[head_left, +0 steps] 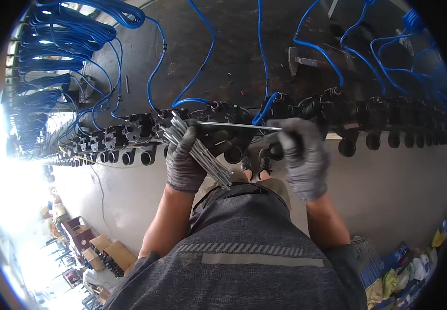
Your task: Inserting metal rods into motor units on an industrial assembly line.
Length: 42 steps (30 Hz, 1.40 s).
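My left hand point(185, 164), in a grey glove, is closed around a bundle of thin metal rods point(210, 164), which slants down to the right across the palm. One single metal rod point(239, 125) stretches nearly level between my hands. Its right end is pinched in the fingers of my gloved right hand point(303, 155), which is slightly blurred; its left end reaches the fingers of my left hand. Just beyond both hands runs a row of black pump-like units point(169, 120) with round openings, along the near edge of the dark workbench point(223, 62).
Blue hoses point(265, 51) run from the units across the bench, and coiled blue hoses point(68, 31) hang at the far left. A hammer point(301, 61) lies at the back right. Cardboard boxes point(117, 253) stand on the floor lower left, a wire basket point(365, 261) lower right.
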Motion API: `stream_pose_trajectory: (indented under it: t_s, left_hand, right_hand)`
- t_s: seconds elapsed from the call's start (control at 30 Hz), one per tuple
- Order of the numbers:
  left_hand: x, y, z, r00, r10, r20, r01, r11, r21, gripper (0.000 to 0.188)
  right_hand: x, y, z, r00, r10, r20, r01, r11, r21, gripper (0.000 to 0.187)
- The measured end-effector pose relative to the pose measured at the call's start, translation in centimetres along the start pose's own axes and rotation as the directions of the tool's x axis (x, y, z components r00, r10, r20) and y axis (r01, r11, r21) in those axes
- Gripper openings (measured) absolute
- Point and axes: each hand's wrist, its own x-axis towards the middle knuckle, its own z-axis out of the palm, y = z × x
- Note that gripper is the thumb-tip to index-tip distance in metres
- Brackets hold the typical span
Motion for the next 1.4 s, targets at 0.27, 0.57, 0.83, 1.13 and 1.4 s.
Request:
stream_pose_trajectory:
  t_s: [0.27,0.57,0.83,1.13,1.4]
  left_hand:
    - [-1.2,2.4,-3.5,0.972,-0.022,-0.233,-0.021,0.983,-0.181,0.01]
    - [-0.5,4.8,-4.7,0.994,0.021,-0.109,-0.05,0.962,-0.27,0.012]
    - [1.2,5.3,-4.1,0.999,0.05,0.02,-0.042,0.951,-0.306,0.017]
    - [1.2,5.4,-3.0,0.999,0.029,0.03,-0.024,0.985,-0.17,0.016]
    - [0.4,5.4,-3.2,0.997,-0.036,0.062,0.042,0.993,-0.106,0.026]
  right_hand:
    - [0.1,0.5,1.9,0.991,-0.048,-0.127,0.048,0.999,-0.002,0.012]
    - [1.0,0.1,5.5,0.982,-0.184,0.037,0.183,0.895,-0.406,0.013]
    - [0.8,-1.7,8.3,0.944,-0.138,0.301,0.28,0.817,-0.504,0.039]
    - [-0.7,-5.5,11.8,0.832,0.47,0.294,-0.412,0.88,-0.237,0.027]
    - [-0.1,-3.9,8.8,0.948,0.293,0.122,-0.221,0.886,-0.407,0.021]
